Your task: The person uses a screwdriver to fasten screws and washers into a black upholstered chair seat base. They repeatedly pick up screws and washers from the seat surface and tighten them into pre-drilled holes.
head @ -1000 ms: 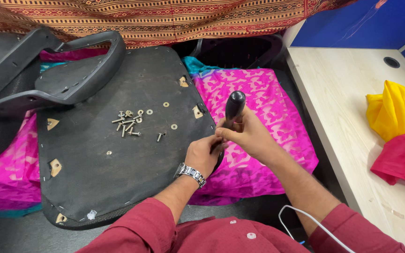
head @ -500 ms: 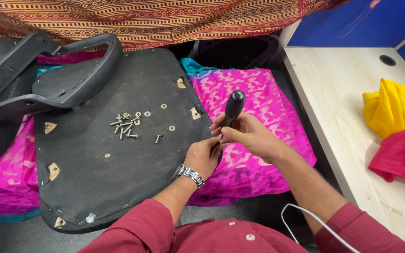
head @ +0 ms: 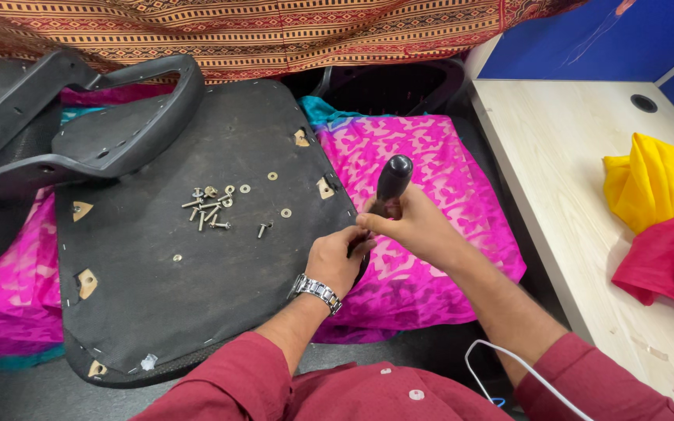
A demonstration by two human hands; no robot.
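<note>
Black tool, pink cloth, wooden desk

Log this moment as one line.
right hand: grips black tool handle | left hand: at tool's lower end | loose bolts and washers on upturned seat base

Black seat base on pink cloth, bolts and washers atop.

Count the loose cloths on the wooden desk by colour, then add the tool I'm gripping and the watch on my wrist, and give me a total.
Yellow cloth: 1
Red cloth: 1
Black-handled tool: 1
Wristwatch: 1
Total: 4
</note>
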